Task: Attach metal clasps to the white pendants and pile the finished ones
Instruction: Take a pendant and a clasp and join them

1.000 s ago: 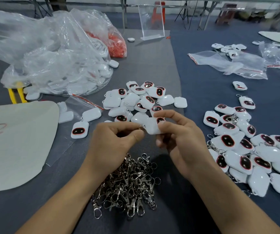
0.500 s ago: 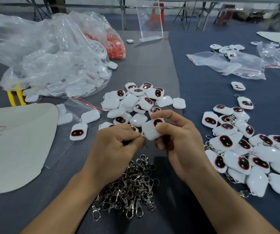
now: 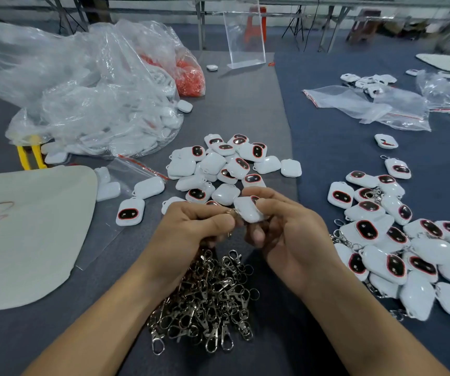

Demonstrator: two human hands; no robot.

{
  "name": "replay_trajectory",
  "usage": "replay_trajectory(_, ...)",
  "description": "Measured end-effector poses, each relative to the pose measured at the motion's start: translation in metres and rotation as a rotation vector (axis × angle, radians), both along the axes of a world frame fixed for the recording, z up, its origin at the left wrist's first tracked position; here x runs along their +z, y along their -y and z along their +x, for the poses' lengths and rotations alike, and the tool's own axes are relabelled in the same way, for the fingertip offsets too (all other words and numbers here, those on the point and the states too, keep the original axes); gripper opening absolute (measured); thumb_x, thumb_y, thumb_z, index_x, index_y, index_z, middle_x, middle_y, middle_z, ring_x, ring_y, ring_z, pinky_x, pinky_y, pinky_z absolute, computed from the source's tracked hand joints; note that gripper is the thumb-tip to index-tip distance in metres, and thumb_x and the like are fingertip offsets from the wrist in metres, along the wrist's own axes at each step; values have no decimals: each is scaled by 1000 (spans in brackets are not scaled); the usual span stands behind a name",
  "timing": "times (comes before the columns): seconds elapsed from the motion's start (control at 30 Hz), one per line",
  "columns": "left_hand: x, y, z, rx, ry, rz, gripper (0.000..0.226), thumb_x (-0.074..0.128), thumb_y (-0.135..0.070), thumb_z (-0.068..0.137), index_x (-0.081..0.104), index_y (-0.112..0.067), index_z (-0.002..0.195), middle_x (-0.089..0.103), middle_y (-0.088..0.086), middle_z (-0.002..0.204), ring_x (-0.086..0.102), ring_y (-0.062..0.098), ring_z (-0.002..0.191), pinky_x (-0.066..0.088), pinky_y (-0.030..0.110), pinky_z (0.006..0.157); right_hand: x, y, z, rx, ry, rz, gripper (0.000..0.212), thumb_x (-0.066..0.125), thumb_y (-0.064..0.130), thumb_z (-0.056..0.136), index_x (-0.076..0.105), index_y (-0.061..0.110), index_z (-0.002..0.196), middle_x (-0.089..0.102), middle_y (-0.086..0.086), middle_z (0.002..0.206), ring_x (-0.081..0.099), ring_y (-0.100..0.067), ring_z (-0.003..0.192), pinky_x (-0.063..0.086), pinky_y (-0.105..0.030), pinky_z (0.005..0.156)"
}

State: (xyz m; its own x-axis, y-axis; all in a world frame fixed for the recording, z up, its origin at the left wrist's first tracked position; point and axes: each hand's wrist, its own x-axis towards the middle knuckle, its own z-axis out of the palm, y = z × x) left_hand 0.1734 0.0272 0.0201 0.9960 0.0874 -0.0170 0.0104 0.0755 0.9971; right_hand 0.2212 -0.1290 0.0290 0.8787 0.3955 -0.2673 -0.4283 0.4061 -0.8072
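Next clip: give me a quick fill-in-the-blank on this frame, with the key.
The right hand grips one pendant whose shell is ____.
The left hand pinches a ring made of ____.
The loose clasps lie heaped ____ the two forearms.
The finished pile sits on the ____ cloth.
Missing words: white, metal, between, blue.

- We have tipped the white pendant [image 3: 248, 211] in our right hand [image 3: 291, 240], so more of its plain white side faces us and less of its dark window shows.
- The pendant sits a little lower between our hands.
- The little ring [image 3: 231, 212] pinched by our left hand [image 3: 191, 232] now shows at the pendant's corner.
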Motion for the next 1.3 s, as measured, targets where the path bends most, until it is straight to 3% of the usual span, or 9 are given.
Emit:
replay_trajectory(0.2,1,-4,-1,-57,-82,-142,22,65,-22,79,79,-6,73,64,5,67,44,9,55,34,20,53,1,2,-1,67,15,89,27,62,9,68,76,10,91,59,-17,64,45,-22,47,41,-28,54)
replay_trajectory(0.47,-2,8,-6,162,152,106,11,83,-31,66,82,-34,77,76,-9,72,67,-1,68,48,10,65,2,2,1,23,46,68,23,59,0,78,78,11,87,66,-13,74,45,-15,42,37,-32,56)
replay_trajectory(0.63,-2,9,-5,221,223,163,10,85,-28,69,82,-31,78,77,-6,77,66,1,72,51,14,69,-1,0,-3,-8,95,-12,28,54,-5,90,78,10,90,64,-10,71,43,-17,44,36,-26,46)
replay_trajectory(0.73,-1,2,-6,233,340,494,5,82,-21,75,80,-25,77,68,-8,67,58,2,63,44,14,61,-3,0,-4,-70,190,-97,25,55,-6,91,75,9,91,64,-10,70,43,-18,43,35,-27,45)
replay_trajectory(0.87,-2,-4,-6,204,487,1157,8,71,-21,81,77,-18,76,57,-10,64,51,11,62,39,24,59,-11,-4,-19,-197,801,-596,24,70,5,89,75,28,96,64,3,64,51,-5,49,44,-20,47)
replay_trajectory(0.93,-5,-5,-7,198,513,1275,10,70,-21,80,73,-15,73,58,-6,64,54,18,61,39,28,58,-14,-7,-25,-184,905,-669,25,71,11,91,73,34,101,64,8,66,54,-4,50,43,-14,49)
replay_trajectory(1.07,-5,-6,-4,281,296,784,7,81,-22,75,78,-28,77,61,-13,60,52,1,58,36,14,56,-7,-6,-13,-177,503,-448,22,60,5,98,73,23,103,67,-5,63,55,-25,48,46,-33,49)
replay_trajectory(1.2,-2,2,-1,105,82,295,7,81,-21,80,82,-28,80,70,0,63,55,6,61,46,28,58,-3,-4,-4,-119,77,-138,19,54,-1,98,71,3,105,65,-14,65,51,-19,40,40,-26,39)
replay_trajectory(1.3,0,2,-2,98,96,252,17,77,-11,84,83,-25,79,66,-11,58,54,-2,56,43,14,57,-4,-1,-3,-62,17,-56,20,55,0,96,72,5,103,66,-16,66,52,-20,40,38,-26,39)
